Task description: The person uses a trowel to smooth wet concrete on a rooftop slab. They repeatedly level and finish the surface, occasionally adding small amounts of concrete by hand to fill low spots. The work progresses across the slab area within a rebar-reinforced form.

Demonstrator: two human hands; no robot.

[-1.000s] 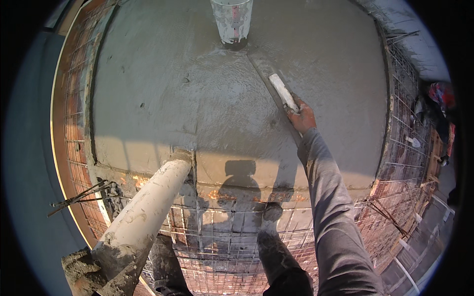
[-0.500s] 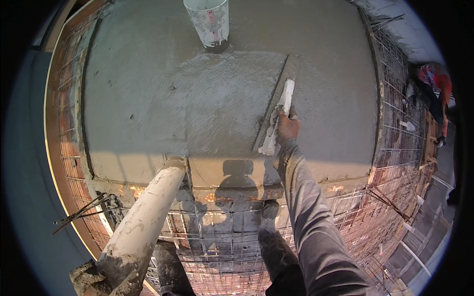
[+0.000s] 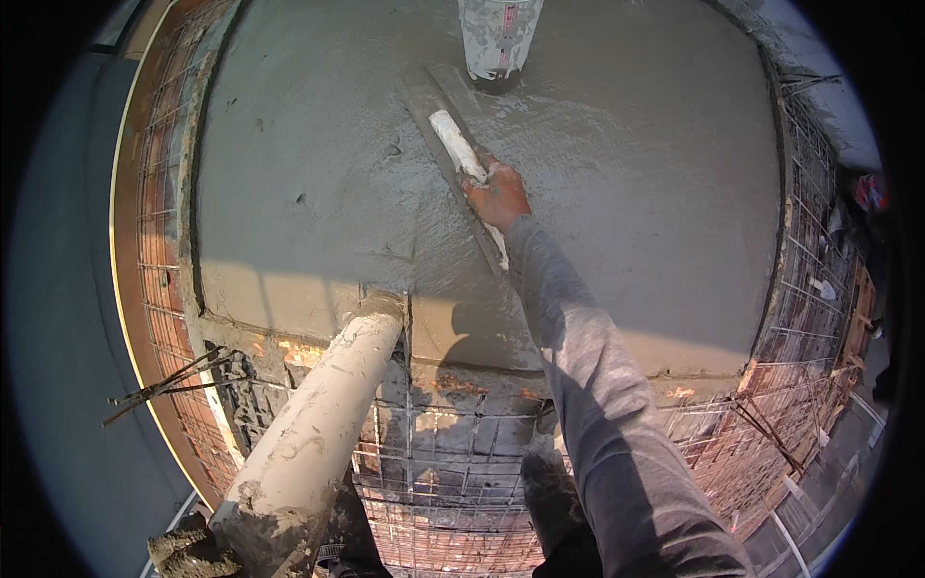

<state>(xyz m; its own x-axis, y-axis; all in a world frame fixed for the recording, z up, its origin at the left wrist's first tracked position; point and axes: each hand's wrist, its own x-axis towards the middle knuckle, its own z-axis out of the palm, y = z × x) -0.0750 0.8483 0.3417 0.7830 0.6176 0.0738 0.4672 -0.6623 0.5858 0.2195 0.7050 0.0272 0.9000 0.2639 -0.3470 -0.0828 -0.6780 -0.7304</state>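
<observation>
My right hand [image 3: 494, 193] grips the white handle [image 3: 455, 143] of a long, narrow trowel [image 3: 417, 91], which lies slanted on the wet grey concrete [image 3: 636, 193]. A white, cement-smeared cylinder [image 3: 496, 34] stands in the concrete just beyond it. A pale round pipe [image 3: 318, 405] runs from the concrete's near edge to the lower left of the picture. A mud-caked shape [image 3: 188, 549] at that end of the pipe may be my left hand; its fingers cannot be made out.
Wire rebar mesh [image 3: 462, 453] borders the concrete at the near edge and sides. Bent bars [image 3: 173, 380] stick out at left, along a wooden form edge [image 3: 130, 318]. Red cloth and dark items [image 3: 869, 193] lie at far right. My legs [image 3: 549, 520] are at the bottom.
My right hand and the trowel have swept leftward across the concrete, the trowel's far end now left of the cylinder. The whole view has shifted slightly.
</observation>
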